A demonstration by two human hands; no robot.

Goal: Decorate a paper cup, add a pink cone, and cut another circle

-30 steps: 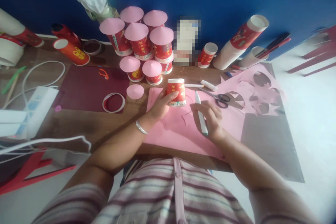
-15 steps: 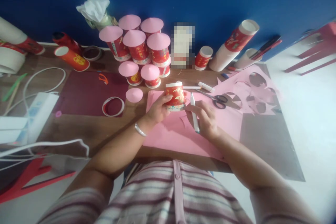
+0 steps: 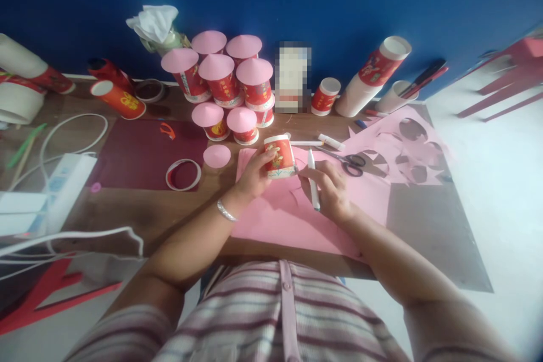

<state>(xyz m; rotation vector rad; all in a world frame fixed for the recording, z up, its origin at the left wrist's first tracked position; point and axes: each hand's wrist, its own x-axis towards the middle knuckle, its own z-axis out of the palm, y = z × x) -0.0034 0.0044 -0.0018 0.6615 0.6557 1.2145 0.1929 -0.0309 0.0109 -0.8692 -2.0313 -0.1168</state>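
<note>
On pink paper (image 3: 271, 220), left fingers (image 3: 259, 156) around part-hidden cup (image 3: 280, 155), right fingers (image 3: 326, 173) around pen (image 3: 313, 189)

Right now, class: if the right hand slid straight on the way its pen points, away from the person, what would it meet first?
Probably the thin white stick lying crosswise just beyond the pen in the right hand; the red cup sits left of that line, though depth is unclear.

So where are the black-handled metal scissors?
In the head view, the black-handled metal scissors lie on the pink paper sheet, just right of the right hand holding a white marker.
</note>
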